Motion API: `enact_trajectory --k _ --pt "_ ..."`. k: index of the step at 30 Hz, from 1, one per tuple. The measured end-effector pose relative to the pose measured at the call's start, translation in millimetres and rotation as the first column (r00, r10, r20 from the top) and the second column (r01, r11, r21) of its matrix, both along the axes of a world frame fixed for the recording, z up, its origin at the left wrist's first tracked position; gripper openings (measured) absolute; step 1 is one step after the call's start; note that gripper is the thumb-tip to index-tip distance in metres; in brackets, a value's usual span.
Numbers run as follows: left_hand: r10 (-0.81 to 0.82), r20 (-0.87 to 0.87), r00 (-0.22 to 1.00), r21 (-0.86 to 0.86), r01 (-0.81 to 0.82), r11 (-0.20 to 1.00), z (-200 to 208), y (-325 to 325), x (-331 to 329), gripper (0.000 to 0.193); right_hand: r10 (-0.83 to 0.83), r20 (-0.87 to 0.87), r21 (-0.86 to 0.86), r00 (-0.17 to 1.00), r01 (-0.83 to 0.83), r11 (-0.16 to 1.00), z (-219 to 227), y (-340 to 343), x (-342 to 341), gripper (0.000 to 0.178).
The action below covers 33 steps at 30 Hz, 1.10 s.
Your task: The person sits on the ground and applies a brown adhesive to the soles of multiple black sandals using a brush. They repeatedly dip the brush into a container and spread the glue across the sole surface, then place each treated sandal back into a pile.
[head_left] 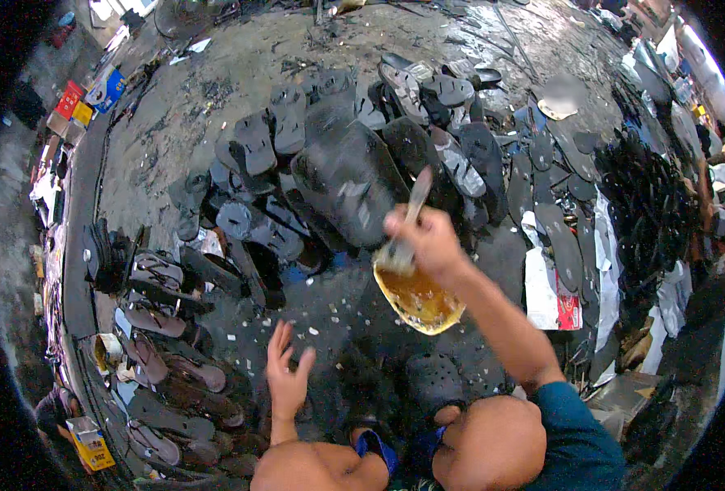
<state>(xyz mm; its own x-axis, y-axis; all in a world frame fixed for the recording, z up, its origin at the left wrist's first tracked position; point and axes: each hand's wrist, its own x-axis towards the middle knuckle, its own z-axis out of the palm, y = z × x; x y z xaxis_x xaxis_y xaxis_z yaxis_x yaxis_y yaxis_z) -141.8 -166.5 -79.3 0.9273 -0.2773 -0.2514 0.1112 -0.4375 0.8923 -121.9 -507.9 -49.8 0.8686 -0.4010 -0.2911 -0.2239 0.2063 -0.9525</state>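
My right hand (430, 244) is closed around a paintbrush (419, 195), its handle pointing up and away from me. The bristles are down at the far side of a cut-open yellow container (436, 329) holding amber, glue-like liquid; whether they dip into it I cannot tell. Above my left knee, my left hand (287, 372) is raised with its fingers apart and nothing in it. Just beyond the container lies a large dark slab (334, 176) with a shiny patch. Dark shoe soles (252, 143) lie around it, several of them overlapping.
Rows of thong sandals (158, 319) line the left side. A heap of black straps (648, 192) lies at the right, near a white and red sheet (552, 286). A black clog (434, 376) is close to my feet. Small white scraps dot the floor.
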Motion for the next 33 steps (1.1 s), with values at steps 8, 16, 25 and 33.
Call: enact_trajectory --k 8,16,25,33 --pt "0.151 -0.271 0.951 0.84 0.157 0.52 -46.4 176.8 -108.6 0.111 -0.299 -0.231 -0.505 0.926 0.149 0.85 -0.4 -142.1 158.1 0.029" --pt "-0.051 0.064 0.997 0.413 0.02 0.911 -3.6 86.7 -84.0 0.076 0.031 0.077 -0.746 0.997 0.037 0.665 -8.0 -20.5 -35.7 0.035" --pt "-0.139 0.281 0.95 0.391 0.019 0.92 -34.2 42.7 -109.6 0.052 -0.005 -0.529 -0.782 0.849 -0.485 0.392 8.7 -10.2 -118.5 0.035" --pt "-0.649 0.438 0.622 0.508 0.425 0.75 -48.7 -4.5 -28.3 0.058 0.363 -0.723 -0.413 0.588 -0.789 0.455 5.1 -10.5 -200.8 0.04"
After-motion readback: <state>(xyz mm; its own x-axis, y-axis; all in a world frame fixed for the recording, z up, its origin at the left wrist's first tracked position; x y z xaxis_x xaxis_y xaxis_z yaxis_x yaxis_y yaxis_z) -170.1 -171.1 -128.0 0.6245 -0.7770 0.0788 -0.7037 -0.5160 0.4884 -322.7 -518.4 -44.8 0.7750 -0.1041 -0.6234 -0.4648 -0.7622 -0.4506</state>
